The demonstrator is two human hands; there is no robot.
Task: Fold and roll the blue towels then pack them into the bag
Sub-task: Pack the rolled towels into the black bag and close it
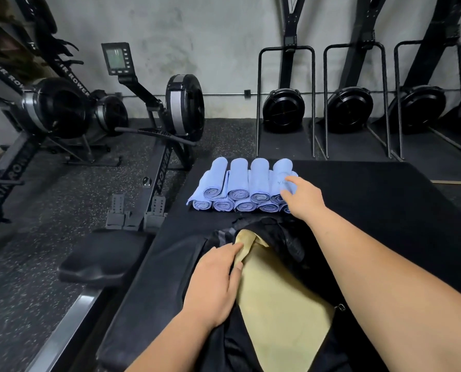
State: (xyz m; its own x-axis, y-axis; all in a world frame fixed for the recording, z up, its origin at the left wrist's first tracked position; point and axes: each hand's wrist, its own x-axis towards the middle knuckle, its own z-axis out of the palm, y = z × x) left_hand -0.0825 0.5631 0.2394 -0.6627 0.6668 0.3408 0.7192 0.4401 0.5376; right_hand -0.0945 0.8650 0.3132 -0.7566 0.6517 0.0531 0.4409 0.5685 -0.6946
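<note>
Several rolled blue towels (240,186) lie stacked in two layers at the far end of a black padded platform (385,200). My right hand (301,200) reaches over the stack's right end, fingers curling onto the rightmost upper roll. Nearer to me lies the black bag (285,237), its mouth spread wide so the yellow lining (277,299) shows. My left hand (215,280) pinches the lining's left edge between thumb and fingers and holds the opening apart. No towel is visible inside the bag.
Rowing machines (167,122) stand on the speckled rubber floor to the left, one seat (100,261) close beside the platform. More machines are stored upright against the grey wall at the back right. The platform's right part is bare black surface.
</note>
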